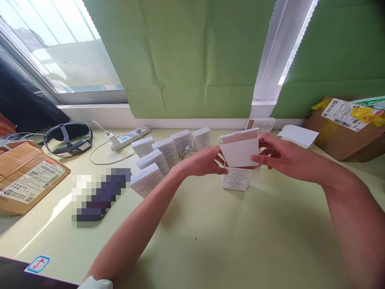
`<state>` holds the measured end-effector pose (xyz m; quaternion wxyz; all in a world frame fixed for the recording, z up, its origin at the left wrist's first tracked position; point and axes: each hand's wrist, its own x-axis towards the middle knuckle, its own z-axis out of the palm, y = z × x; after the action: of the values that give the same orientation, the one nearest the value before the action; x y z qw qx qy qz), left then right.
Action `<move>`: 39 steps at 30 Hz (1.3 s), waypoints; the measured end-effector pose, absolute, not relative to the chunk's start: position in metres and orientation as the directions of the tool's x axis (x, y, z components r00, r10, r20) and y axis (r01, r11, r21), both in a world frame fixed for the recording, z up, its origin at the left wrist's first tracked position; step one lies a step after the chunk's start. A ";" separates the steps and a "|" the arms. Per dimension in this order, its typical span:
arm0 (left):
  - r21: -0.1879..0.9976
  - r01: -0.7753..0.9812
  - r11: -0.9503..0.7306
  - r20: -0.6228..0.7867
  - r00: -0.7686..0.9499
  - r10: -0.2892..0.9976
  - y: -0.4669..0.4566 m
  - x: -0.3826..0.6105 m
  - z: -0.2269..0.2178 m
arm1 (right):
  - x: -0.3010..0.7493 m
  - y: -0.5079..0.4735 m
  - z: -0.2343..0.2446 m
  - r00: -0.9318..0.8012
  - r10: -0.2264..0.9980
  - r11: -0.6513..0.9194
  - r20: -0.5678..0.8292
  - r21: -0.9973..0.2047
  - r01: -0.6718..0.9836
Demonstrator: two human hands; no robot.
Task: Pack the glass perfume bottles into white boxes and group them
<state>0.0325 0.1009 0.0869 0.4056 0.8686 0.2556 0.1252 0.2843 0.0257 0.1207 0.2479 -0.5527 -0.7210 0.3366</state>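
Both my hands hold a small white carton (240,151) with its top flap open, lifted above the pale green table (210,233). My left hand (206,161) grips its left side with closed fingers. My right hand (281,157) pinches its right side. Just below it stands another white box (236,178) with printed text. Several matching white boxes (159,160) lie in rows to the left of my left hand.
A cardboard parcel (25,176) lies at the left edge and another cardboard parcel (345,128) at the back right. A black headband device (68,138) and a white power strip (129,137) sit by the window sill. A flat white box (297,135) lies behind my right hand.
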 end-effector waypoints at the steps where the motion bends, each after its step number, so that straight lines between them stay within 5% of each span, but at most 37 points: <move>1: 0.768 0.346 -0.539 0.002 0.841 0.542 0.100 0.033 0.089 | 0.284 0.026 0.121 -0.278 0.961 0.173 -0.011 -0.758 0.628; 13: 0.804 0.289 -0.520 -0.003 0.876 0.482 0.094 0.030 0.101 | 0.284 0.032 0.119 -0.308 0.951 0.241 0.018 -0.666 0.706; 39: 0.862 0.244 -0.445 -0.038 0.906 0.423 0.100 0.018 0.105 | 0.273 0.038 0.110 -0.351 0.936 0.212 -0.013 -0.776 0.594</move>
<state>0.0183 0.1004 0.1048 0.4884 0.8451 0.1970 0.0916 0.2732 0.0378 0.1099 0.2399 -0.5167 -0.7405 0.3566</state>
